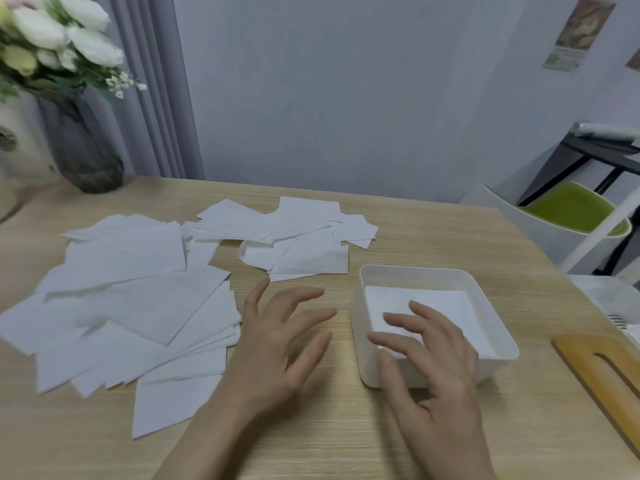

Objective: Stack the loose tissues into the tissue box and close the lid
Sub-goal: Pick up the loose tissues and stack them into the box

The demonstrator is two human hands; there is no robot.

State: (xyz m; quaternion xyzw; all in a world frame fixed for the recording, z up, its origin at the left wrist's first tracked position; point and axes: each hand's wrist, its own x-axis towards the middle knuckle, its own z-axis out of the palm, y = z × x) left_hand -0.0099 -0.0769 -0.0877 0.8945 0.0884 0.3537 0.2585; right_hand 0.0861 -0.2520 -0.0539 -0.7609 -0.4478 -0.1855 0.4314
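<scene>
Tissue box [498, 337] on tabletop [346, 427], lid off, tissue stack [436, 303] inside under right hand [436, 362]: grip released, fingers splayed. Left hand [277, 344] grip released, hovering beside loose tissues [131, 299].

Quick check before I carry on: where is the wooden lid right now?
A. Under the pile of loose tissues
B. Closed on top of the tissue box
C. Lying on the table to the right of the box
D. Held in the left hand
C: the wooden lid lies flat on the table, right of the open tissue box, whose top is uncovered with a tissue inside.
</scene>
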